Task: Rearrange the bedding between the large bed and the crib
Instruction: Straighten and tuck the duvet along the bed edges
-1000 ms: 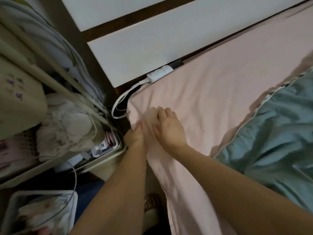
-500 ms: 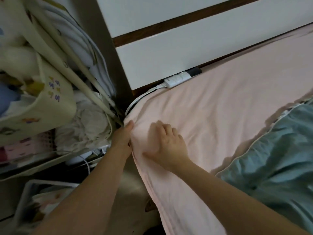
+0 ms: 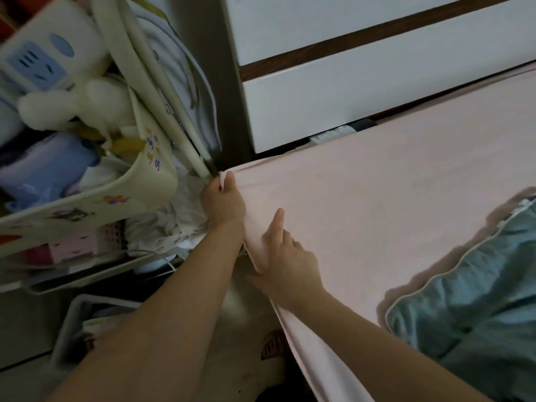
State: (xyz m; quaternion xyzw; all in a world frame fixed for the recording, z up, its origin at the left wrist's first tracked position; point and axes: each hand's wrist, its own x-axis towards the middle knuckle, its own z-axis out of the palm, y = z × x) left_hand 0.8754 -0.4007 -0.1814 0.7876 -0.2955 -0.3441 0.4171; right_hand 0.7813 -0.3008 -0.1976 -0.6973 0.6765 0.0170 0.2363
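A pale pink sheet [image 3: 391,204] covers the large bed on the right. My left hand [image 3: 222,203] grips the sheet's corner at the bed's near-left corner, fingers curled round the hem. My right hand [image 3: 285,256] lies on the sheet along the bed's left edge, index finger stretched out, thumb under the fold. A teal quilt [image 3: 470,300] with white piping lies bunched on the bed at the right. The cream crib [image 3: 150,181] stands to the left, full of soft things.
A white headboard [image 3: 362,91] with dark wooden strips rises behind the bed. A power strip [image 3: 330,136] lies in the gap there. A white plush toy [image 3: 75,108] and blue cloth sit in the crib. A white basket [image 3: 72,320] stands on the floor.
My left hand moved up to the bed's corner and took hold of the sheet's hem. My right hand slid back along the edge. The sheet corner now lies flatter and hides the white cable.
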